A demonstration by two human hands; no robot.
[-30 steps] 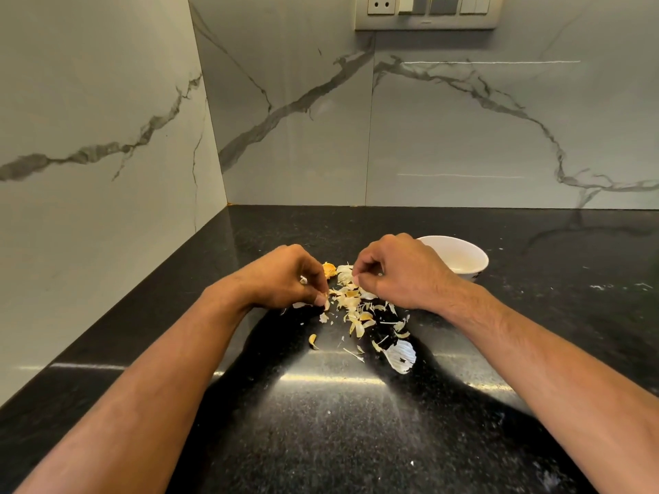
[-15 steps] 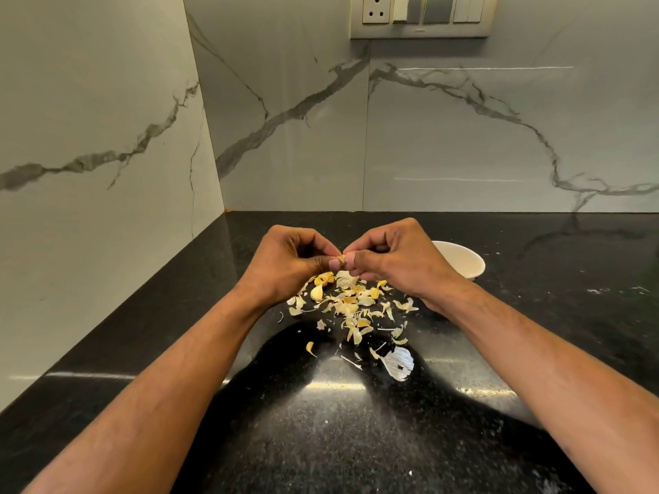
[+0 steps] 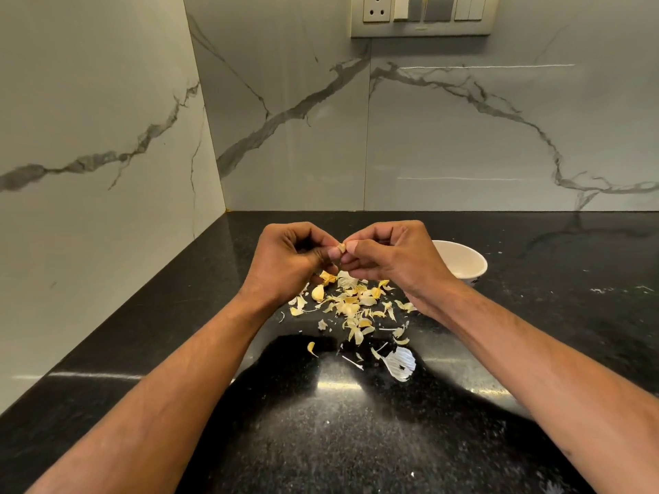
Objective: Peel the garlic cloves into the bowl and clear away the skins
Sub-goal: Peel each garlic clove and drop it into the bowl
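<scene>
I am pinching a small pale garlic clove (image 3: 341,248) between my left hand (image 3: 292,258) and right hand (image 3: 388,256) above the papery yellow-white skins (image 3: 351,304) mid-countertop, peeling it, likely next dropping it into the white round bowl (image 3: 463,262).

Glossy black speckled stone counter (image 3: 321,440); papery skins (image 3: 356,304); glazed bowl (image 3: 463,262).

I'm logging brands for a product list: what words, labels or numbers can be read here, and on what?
None can be read.
White bowl: a small dark mark low on its outer wall, too small to read.
Switch plate on the wall: no legible lettering.
</scene>
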